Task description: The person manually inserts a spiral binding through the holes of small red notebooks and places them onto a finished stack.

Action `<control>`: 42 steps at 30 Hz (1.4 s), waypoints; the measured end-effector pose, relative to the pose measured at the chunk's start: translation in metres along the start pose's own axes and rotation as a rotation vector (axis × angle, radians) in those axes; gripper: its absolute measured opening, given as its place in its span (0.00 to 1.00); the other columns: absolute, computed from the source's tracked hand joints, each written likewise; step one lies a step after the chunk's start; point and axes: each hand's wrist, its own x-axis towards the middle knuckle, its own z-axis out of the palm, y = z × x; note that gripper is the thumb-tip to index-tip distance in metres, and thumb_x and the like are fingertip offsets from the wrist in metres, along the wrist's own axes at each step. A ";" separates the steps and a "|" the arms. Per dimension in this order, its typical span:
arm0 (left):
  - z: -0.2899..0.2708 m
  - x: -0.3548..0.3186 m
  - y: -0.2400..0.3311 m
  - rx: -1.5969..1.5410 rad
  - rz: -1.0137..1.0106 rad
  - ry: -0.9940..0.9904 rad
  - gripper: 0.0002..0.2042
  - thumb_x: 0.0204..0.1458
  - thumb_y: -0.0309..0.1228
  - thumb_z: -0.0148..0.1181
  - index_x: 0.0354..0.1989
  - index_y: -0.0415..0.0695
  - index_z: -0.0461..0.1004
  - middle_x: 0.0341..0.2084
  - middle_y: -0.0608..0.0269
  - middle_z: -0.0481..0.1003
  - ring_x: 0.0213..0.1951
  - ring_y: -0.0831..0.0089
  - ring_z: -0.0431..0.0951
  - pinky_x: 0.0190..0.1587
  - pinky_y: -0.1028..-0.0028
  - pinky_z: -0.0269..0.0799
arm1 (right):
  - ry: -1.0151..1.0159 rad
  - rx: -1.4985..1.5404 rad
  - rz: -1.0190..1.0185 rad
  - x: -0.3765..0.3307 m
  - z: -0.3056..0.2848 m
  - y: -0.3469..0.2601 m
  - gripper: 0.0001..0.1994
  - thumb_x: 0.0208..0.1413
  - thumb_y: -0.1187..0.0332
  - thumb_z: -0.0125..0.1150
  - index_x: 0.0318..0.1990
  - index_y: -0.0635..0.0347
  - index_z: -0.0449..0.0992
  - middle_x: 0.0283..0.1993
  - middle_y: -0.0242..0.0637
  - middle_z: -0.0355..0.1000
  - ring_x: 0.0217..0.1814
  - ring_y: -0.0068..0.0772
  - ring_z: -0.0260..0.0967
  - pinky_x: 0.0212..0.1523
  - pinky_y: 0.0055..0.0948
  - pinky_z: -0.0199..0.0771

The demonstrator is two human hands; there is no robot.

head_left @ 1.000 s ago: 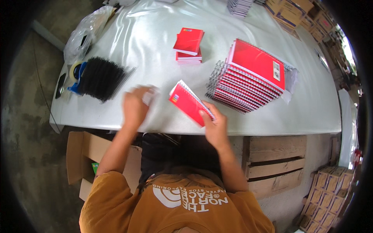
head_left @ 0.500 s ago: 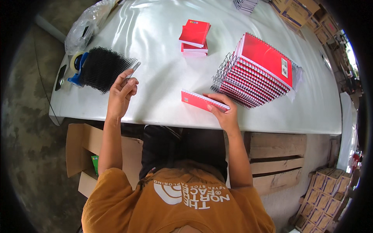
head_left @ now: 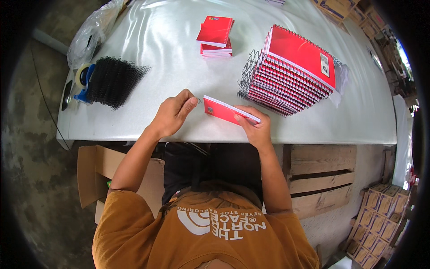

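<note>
My right hand (head_left: 256,127) grips a thin red notebook (head_left: 222,112) by its right end, thumb in front and fingers behind. A row of punched holes runs along its white upper edge. Close to the notebook's left end, my left hand (head_left: 174,112) is closed on a spiral binding coil (head_left: 199,101); only the tip of the coil shows past the fingertips, and the rest is hidden by the hand. A small gap separates the coil tip from the notebook. Beyond my left hand lies a pile of black spiral coils (head_left: 114,83).
A tall stack of coil-bound red notebooks (head_left: 300,58) stands at the right. Red notebooks without coils (head_left: 215,32) are piled at the back middle. Beside the coils sit a blue tape dispenser (head_left: 85,85) and a plastic bag (head_left: 92,38). An open cardboard box (head_left: 109,161) is below the table's left front.
My left hand has moved right and turned, bringing the coil from beside the black pile to the notebook's left end. My right hand still holds the notebook, slightly more tilted.
</note>
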 end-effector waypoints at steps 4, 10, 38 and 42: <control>0.002 0.007 0.002 -0.003 0.008 -0.015 0.13 0.60 0.38 0.49 0.32 0.39 0.68 0.20 0.68 0.66 0.25 0.79 0.62 0.30 0.79 0.61 | -0.021 -0.009 -0.007 -0.001 0.000 0.003 0.11 0.48 0.80 0.60 0.41 0.65 0.76 0.32 0.37 0.75 0.33 0.21 0.70 0.36 0.19 0.69; -0.016 0.021 0.003 -0.433 -0.002 -0.142 0.05 0.54 0.30 0.57 0.32 0.43 0.69 0.30 0.68 0.71 0.29 0.85 0.67 0.30 0.85 0.62 | -0.062 0.005 0.008 -0.001 -0.002 0.000 0.11 0.48 0.81 0.60 0.41 0.65 0.77 0.32 0.37 0.75 0.33 0.20 0.70 0.36 0.19 0.69; 0.039 -0.032 -0.036 0.784 0.704 0.470 0.56 0.40 0.73 0.40 0.64 0.31 0.44 0.64 0.32 0.37 0.65 0.35 0.29 0.59 0.38 0.17 | -0.111 -0.214 -0.294 -0.028 0.044 -0.008 0.23 0.44 0.85 0.53 0.51 0.61 0.71 0.46 0.46 0.73 0.43 0.43 0.74 0.40 0.31 0.74; 0.081 -0.074 -0.066 0.776 0.681 -0.041 0.48 0.42 0.70 0.43 0.62 0.42 0.51 0.60 0.28 0.46 0.62 0.29 0.42 0.56 0.32 0.34 | -0.089 -0.184 -0.247 -0.027 0.041 -0.004 0.24 0.42 0.86 0.54 0.51 0.60 0.71 0.47 0.46 0.72 0.45 0.45 0.73 0.42 0.34 0.75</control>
